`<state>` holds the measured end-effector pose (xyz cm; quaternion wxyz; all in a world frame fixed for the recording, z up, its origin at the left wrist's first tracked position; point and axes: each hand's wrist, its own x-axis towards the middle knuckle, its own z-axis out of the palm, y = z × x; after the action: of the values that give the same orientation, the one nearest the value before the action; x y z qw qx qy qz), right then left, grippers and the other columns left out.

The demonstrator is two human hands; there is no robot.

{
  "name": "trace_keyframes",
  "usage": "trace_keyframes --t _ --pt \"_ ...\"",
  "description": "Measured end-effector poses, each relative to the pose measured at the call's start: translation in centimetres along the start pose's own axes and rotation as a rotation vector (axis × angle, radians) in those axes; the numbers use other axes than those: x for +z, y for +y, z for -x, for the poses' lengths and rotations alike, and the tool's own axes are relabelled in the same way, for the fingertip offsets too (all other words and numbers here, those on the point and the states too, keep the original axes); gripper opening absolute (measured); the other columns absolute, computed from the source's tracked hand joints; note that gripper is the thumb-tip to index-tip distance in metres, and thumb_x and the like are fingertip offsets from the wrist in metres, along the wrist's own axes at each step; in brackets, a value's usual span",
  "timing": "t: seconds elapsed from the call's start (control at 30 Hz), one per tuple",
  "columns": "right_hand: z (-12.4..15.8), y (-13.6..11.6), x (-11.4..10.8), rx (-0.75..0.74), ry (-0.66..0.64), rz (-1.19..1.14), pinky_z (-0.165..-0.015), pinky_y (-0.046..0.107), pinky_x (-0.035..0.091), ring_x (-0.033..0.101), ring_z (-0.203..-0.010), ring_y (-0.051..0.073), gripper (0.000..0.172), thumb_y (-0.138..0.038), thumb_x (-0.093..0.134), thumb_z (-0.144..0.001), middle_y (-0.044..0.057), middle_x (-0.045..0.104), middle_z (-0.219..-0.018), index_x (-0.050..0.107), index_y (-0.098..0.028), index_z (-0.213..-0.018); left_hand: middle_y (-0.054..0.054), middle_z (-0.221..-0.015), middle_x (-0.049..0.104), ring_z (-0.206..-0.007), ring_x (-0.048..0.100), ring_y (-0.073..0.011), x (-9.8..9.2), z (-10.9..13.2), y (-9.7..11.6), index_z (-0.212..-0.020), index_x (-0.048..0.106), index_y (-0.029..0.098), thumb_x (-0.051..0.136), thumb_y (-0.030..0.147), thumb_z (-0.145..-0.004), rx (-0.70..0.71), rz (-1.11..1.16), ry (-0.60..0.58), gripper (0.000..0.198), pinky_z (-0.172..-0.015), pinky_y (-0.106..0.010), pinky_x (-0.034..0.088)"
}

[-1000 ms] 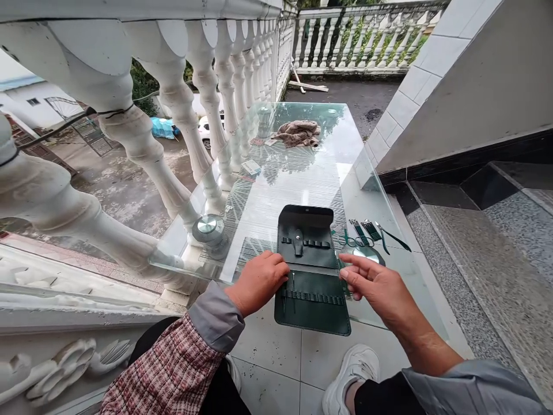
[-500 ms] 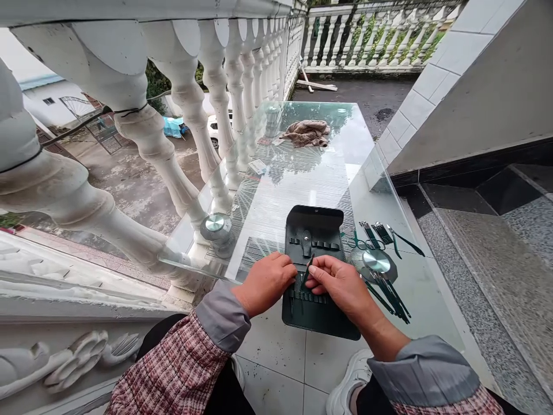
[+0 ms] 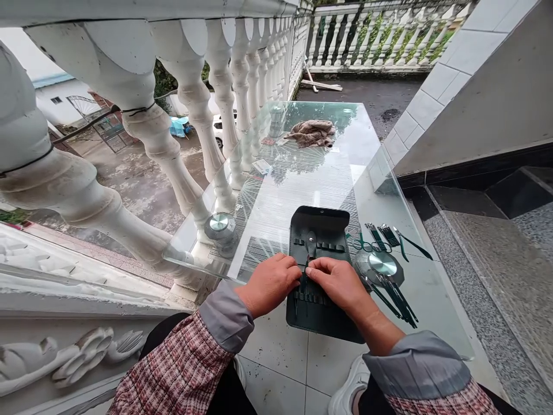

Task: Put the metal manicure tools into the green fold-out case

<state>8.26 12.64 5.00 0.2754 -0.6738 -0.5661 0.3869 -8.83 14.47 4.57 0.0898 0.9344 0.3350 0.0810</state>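
Observation:
A black manicure case point(image 3: 326, 220) lies unfolded at the near edge of the glass table, its elastic loops facing up. My left hand point(image 3: 273, 283) rests over the case's left side with its fingers curled and closed on it; the fingertips are partly hidden. Between the thumb and fingers of my right hand point(image 3: 339, 283) is a slim dark manicure tool point(image 3: 306, 283), held upright over the lower row of loops. Whether its end sits inside a loop I cannot tell. Another thin tool point(image 3: 296, 308) stands in the loops at lower left.
Right of the case lie small scissors point(image 3: 361, 244), two nail clippers point(image 3: 375, 237), cuticle nippers point(image 3: 412, 244) and several slim green-handled tools point(image 3: 396, 302). A crumpled brown cloth point(image 3: 311, 134) and a card point(image 3: 261, 167) are farther back on the glass table point(image 3: 302, 173). White balusters point(image 3: 196, 109) border the left.
My right hand has shifted slightly left, nearer my left hand, and the slim tool now stands straighter. The whole view has drifted a little to the right.

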Motion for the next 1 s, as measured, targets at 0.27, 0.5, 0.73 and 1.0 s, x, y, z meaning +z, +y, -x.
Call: trace_keyframes --t 0.27,0.5,0.73,1.0 --pt "-0.4 0.19 0.02 0.084 -0.037 -0.007 -0.046 0.022 0.034 0.045 -0.046 0.01 0.017 -0.033 0.052 -0.065 -0.003 0.051 -0.048 0.057 -0.019 -0.056 -0.003 -0.093 0.057 -0.09 0.052 -0.0181 0.38 0.08 -0.23 -0.084 0.055 0.017 0.053 0.023 -0.089 0.006 -0.001 0.014 0.008 -0.078 -0.03 0.046" --pt "-0.29 -0.3 0.22 0.229 -0.102 -0.118 -0.033 0.019 0.029 0.036 -0.031 0.007 0.013 -0.028 0.052 -0.069 -0.008 0.039 -0.038 0.053 -0.019 -0.061 -0.004 -0.092 0.057 -0.089 0.051 -0.0182 0.53 0.06 -0.29 -0.084 0.055 0.017 0.054 0.023 -0.089 0.007 0.006 0.022 0.008 -0.078 -0.03 0.045" --pt "-0.67 -0.15 0.29 0.219 -0.155 0.009 -0.033 0.019 0.031 0.039 -0.028 0.007 0.016 -0.024 0.049 -0.071 -0.007 0.042 -0.036 0.05 -0.019 -0.056 -0.004 -0.092 0.058 -0.09 0.052 -0.0181 0.48 0.07 -0.29 -0.084 0.056 0.016 0.054 0.022 -0.089 0.011 0.004 0.026 0.008 -0.078 -0.03 0.045" --pt "-0.62 -0.71 0.04 0.126 -0.194 0.159 -0.039 0.02 0.031 0.043 -0.035 0.008 0.018 -0.021 0.047 -0.072 -0.004 0.047 -0.041 0.053 -0.019 -0.055 -0.003 -0.09 0.057 -0.09 0.052 -0.018 0.56 -0.01 -0.26 -0.084 0.057 0.017 0.052 0.022 -0.09 -0.007 -0.002 0.024 0.009 -0.078 -0.03 0.044"
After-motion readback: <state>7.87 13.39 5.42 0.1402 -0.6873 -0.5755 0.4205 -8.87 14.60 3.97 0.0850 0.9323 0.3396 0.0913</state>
